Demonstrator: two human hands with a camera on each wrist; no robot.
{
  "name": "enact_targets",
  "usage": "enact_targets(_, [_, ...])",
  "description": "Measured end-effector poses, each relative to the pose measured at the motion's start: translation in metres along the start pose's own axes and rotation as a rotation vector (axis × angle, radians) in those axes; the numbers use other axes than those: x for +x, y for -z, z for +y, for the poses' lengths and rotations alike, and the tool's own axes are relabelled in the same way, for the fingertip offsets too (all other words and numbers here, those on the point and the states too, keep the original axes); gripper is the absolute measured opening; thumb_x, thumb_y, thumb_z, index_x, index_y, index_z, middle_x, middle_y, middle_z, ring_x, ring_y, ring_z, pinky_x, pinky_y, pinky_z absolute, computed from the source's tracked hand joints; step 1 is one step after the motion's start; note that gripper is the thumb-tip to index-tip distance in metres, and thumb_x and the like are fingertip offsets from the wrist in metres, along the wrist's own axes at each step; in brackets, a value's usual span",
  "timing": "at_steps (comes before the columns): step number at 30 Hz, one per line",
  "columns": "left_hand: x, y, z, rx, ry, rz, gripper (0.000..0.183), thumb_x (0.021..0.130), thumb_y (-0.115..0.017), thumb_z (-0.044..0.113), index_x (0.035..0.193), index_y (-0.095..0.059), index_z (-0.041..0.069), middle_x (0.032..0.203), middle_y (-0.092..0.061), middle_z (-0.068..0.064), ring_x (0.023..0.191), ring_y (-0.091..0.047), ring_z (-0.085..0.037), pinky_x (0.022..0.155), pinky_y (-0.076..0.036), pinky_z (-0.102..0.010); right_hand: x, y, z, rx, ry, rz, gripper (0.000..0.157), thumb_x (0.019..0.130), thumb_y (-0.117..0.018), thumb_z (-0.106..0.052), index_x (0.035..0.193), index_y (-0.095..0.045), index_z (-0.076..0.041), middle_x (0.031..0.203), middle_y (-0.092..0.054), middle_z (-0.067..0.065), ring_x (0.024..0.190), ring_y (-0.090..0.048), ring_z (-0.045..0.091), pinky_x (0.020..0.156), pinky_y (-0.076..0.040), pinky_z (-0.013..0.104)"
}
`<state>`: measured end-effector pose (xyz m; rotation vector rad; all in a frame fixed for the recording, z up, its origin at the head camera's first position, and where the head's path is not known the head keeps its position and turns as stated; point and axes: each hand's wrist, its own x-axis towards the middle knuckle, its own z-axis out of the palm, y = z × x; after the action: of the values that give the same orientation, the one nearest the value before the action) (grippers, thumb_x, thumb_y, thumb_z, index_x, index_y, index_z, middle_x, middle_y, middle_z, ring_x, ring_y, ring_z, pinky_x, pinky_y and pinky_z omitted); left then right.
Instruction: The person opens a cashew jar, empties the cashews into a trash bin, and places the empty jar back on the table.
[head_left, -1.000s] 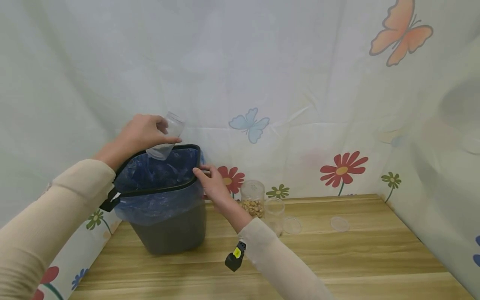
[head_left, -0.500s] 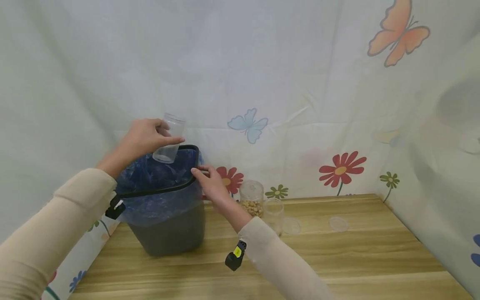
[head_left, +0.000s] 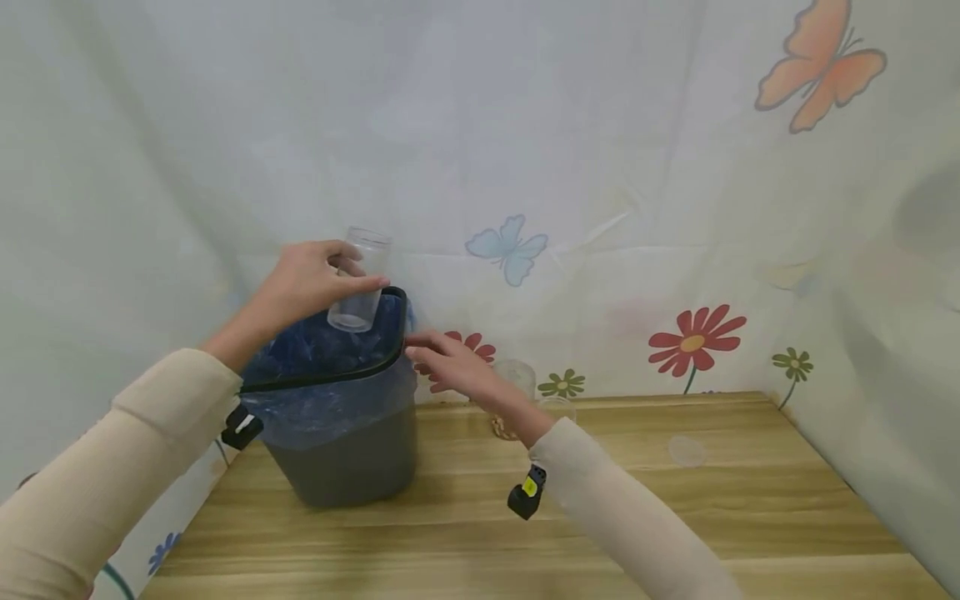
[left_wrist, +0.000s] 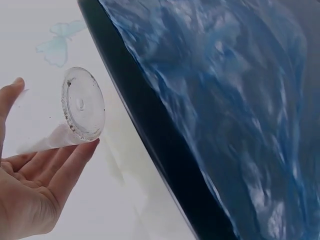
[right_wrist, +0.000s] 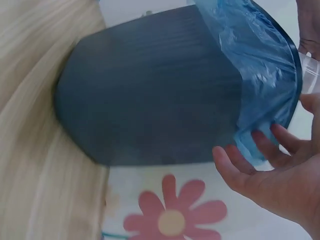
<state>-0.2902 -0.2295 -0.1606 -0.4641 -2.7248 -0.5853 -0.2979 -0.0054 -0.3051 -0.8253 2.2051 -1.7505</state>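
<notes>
The trash bin point(head_left: 341, 475) stands on the table point(head_left: 795, 517) at the left, before the curtain point(head_left: 600, 167), its liner point(head_left: 322, 417) inside and folded over the rim. Above it, the left hand point(head_left: 307, 279) holds 1 jar point(head_left: 354, 317); the right hand point(head_left: 457, 362) is at the bin's right side. Right of the bin, 2 partly hidden containers point(head_left: 517, 377) stand behind the right forearm point(head_left: 630, 504), with 1 lid point(head_left: 687, 451) farther right.
</notes>
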Motion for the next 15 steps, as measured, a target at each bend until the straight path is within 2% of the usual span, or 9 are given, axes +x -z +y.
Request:
enact_targets(3, [-0.001, 0.0, 0.006, -0.022, -0.001, 0.003, 0.083, 0.083, -0.071, 0.068, 0.137, -0.06, 0.006, 0.116, -0.073, -0.014, 0.088, -0.07, -0.027, 0.073, -0.054, -0.043, -0.011, 0.013, -0.001, -0.129, 0.063, -0.056, 0.051, 0.107, -0.049, -0.038, 0.151, -0.046, -0.012, 0.144, -0.057, 0.007, 0.125, -0.06, 0.026, 0.1, -0.051, 0.047])
enact_targets(8, [-0.005, -0.002, 0.018, -0.064, -0.008, 0.008, 0.08, 0.083, -0.072, 0.068, 0.136, -0.061, 0.008, 0.114, -0.074, -0.012, 0.092, -0.071, -0.026, 0.072, -0.056, -0.041, -0.029, 0.032, -0.001, -0.253, 0.116, -0.121, 0.047, 0.108, -0.05, -0.03, 0.15, -0.047, -0.011, 0.146, -0.057, 0.006, 0.128, -0.06, 0.024, 0.105, -0.048, 0.046])
enact_targets(11, [-0.008, -0.004, 0.024, -0.099, -0.015, 0.009, 0.077, 0.082, -0.073, 0.067, 0.135, -0.062, 0.011, 0.114, -0.073, -0.009, 0.099, -0.071, -0.025, 0.072, -0.057, -0.039, -0.038, 0.044, 0.002, -0.34, 0.11, -0.108, 0.044, 0.107, -0.052, -0.031, 0.148, -0.051, -0.014, 0.146, -0.058, 0.004, 0.129, -0.058, 0.023, 0.106, -0.047, 0.044])
enact_targets(15, [-0.015, -0.009, 0.034, -0.145, -0.036, 0.009, 0.072, 0.082, -0.076, 0.063, 0.13, -0.064, 0.011, 0.113, -0.073, -0.007, 0.102, -0.071, -0.025, 0.07, -0.058, -0.037, -0.053, 0.059, 0.006, -0.433, 0.118, -0.047, 0.041, 0.106, -0.056, -0.031, 0.144, -0.056, -0.016, 0.142, -0.06, 0.004, 0.128, -0.059, 0.024, 0.105, -0.047, 0.046])
